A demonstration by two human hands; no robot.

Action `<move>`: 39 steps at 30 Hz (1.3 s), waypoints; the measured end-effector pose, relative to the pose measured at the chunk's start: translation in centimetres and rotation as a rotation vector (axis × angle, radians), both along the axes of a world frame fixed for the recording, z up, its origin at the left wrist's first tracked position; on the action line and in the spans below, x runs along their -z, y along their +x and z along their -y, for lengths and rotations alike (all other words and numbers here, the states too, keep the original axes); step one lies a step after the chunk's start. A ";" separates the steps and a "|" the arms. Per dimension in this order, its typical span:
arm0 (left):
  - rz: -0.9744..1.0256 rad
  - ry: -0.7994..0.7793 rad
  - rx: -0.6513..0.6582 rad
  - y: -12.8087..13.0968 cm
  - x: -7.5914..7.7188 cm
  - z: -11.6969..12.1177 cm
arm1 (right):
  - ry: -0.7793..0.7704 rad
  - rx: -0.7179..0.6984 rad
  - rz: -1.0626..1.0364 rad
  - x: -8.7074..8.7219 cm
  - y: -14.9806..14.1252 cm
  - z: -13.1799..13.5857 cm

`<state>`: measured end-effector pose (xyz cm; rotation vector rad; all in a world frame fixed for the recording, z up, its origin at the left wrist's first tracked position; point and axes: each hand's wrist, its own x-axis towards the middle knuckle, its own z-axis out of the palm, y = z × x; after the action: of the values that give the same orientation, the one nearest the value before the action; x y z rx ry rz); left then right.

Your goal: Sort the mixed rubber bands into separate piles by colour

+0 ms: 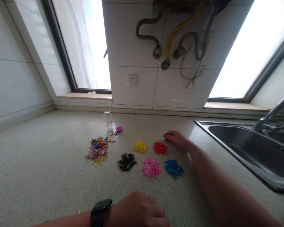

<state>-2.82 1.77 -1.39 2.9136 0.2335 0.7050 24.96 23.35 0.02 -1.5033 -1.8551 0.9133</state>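
Right hand, right of centre: fingers curled loosely, knuckles up, resting on the table; nothing visibly gripped. Fingertips lie just beside the red pile of small elastic bands, at its upper right; touching or not, cannot tell.

Left hand, bottom centre: back of hand toward camera, fingers bent down onto the table; what lies under them is hidden. Black watch on the wrist. Well apart from all piles.

Sorted piles, centre of frame, each separate from the others:
- yellow pile, left of the red one
- black pile, lower left
- pink pile, lower centre
- blue pile, lower right, near the right forearm

Unsorted: mixed pile of many colours, left of centre, near the black pile but apart from it.

Containers: small clear bottle, upright, above the mixed pile; looks empty, contents not certain at this size. Pink cap-like piece just beside it to the right, a few stray bands between. Steel sink at right edge, basin shows nothing inside; faucet above it.
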 end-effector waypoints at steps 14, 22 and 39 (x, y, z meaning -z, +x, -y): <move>-0.092 0.070 -0.022 0.0 -0.3 0.2 | -0.051 0.034 -0.055 -0.7 -0.1 0.6; -0.047 0.100 -0.030 -0.2 -0.4 0.5 | -0.003 -0.022 -0.024 -1.2 -0.6 1.2; -0.038 0.109 -0.033 -0.2 -0.9 0.7 | -0.002 -0.040 0.038 -1.0 -1.2 1.2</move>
<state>-3.03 1.06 -0.48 3.0355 0.2558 0.6885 23.77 22.14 1.05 -1.5001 -1.9180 0.9111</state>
